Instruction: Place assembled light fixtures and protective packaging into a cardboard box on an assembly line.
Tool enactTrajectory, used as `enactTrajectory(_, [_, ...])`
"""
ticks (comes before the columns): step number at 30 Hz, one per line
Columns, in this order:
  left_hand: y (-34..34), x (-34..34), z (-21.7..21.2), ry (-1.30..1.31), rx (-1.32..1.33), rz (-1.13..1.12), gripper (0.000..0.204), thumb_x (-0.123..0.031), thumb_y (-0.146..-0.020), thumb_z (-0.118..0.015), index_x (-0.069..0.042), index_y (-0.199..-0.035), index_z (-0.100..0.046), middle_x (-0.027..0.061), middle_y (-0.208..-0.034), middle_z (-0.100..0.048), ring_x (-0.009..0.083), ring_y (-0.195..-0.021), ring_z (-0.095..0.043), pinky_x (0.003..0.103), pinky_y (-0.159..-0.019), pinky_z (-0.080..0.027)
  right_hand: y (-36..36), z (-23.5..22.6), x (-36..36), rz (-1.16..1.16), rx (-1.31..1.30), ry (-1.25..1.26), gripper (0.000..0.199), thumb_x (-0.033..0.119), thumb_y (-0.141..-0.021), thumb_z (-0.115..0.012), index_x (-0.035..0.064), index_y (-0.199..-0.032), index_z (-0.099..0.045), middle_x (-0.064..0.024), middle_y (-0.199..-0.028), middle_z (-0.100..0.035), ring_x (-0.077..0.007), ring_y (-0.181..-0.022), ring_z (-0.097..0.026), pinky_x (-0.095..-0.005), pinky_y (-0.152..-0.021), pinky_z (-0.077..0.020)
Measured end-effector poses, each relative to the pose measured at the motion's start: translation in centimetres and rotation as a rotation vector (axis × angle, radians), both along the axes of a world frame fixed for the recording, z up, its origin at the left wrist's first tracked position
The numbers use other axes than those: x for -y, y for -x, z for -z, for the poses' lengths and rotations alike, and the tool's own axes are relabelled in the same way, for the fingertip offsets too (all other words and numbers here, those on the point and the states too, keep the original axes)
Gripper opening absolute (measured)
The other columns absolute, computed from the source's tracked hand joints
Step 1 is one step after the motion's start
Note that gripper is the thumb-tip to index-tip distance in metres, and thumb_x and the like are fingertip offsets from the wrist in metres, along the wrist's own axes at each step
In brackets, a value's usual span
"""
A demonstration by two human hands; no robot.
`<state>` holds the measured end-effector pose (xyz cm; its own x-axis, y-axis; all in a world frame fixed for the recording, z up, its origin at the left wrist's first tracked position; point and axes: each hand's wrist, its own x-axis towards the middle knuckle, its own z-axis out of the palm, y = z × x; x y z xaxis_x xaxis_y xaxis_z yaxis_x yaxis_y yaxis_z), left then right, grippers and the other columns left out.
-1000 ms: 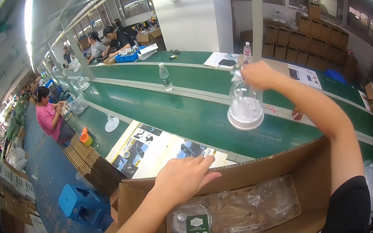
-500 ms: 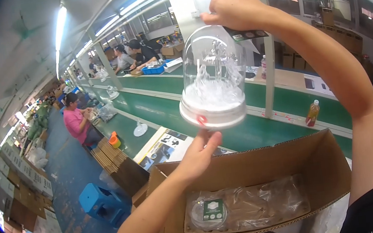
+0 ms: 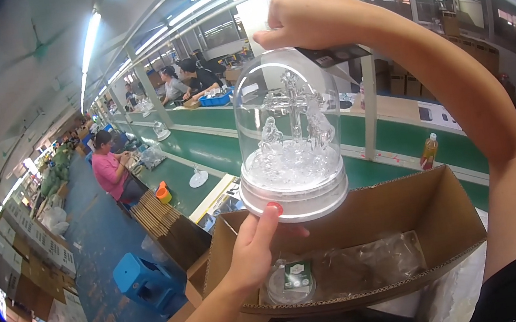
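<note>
A clear dome ornament [image 3: 289,124] with a white round base stands upright in front of me, above the box. Inside it are a clear cross and small clear figures. My left hand [image 3: 253,249] grips the base from below, its thumb beside a small red ring-shaped mark. Over the top of the dome, my right hand [image 3: 317,17] is closed, its fingertips partly hidden. A dark printed card [image 3: 338,54] sticks out beneath that hand. Below is an open cardboard box [image 3: 401,207], holding a plastic-wrapped round item with a green label [image 3: 298,274].
A green conveyor [image 3: 202,136] runs past the box, with a drink bottle [image 3: 429,151] and a clear ornament [image 3: 198,177] on it. Folded cartons [image 3: 160,216] and a blue stool [image 3: 146,280] stand at left. A person in pink [image 3: 112,167] works farther along.
The dome ornament has come lower and nearer, and slightly left, with both hands on it. Its inner figures show more sharply now.
</note>
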<state>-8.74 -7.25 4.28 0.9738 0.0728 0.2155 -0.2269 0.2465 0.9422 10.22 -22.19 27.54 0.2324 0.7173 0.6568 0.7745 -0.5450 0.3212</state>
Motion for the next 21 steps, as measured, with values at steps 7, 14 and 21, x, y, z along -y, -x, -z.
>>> enactTrajectory(7, [1.2,0.9,-0.4,-0.127,0.167,-0.147,0.036,-0.030,-0.107,-0.049,0.002,-0.122,-0.056,0.0081,-0.107,-0.065,0.0154,-0.088,-0.063,0.033,-0.086,-0.049,-2.0,1.2,1.9,-0.038,-0.146,0.024,0.056,0.052,-0.096,-0.052,0.0015,-0.086,-0.075,-0.0221,-0.076,-0.069,-0.0401,-0.076,-0.069,-0.0444,-0.072,-0.0539])
enactTrajectory(14, [3.0,5.2,-3.7,-0.786,0.564,-0.487,0.035,-0.024,-0.093,-0.067,0.001,-0.111,-0.050,0.0182,-0.098,-0.057,0.0375,-0.090,-0.058,0.046,-0.081,-0.045,-8.8,8.2,3.6,-0.278,-0.882,-0.191,0.052,0.042,-0.107,-0.045,0.0027,-0.080,-0.064,-0.0012,-0.070,-0.060,-0.0112,-0.065,-0.051,-0.0312,-0.062,-0.0442])
enactTrajectory(21, [3.3,7.1,-3.1,-0.916,0.732,-0.562,0.041,-0.022,-0.088,-0.071,-0.002,-0.115,-0.048,0.0175,-0.106,-0.051,0.0360,-0.097,-0.053,0.046,-0.083,-0.042,-6.8,9.8,4.8,-0.388,-1.052,-0.198,0.042,0.039,-0.105,-0.052,0.0076,-0.078,-0.058,0.0056,-0.072,-0.052,-0.0048,-0.067,-0.047,-0.0243,-0.062,-0.0405])
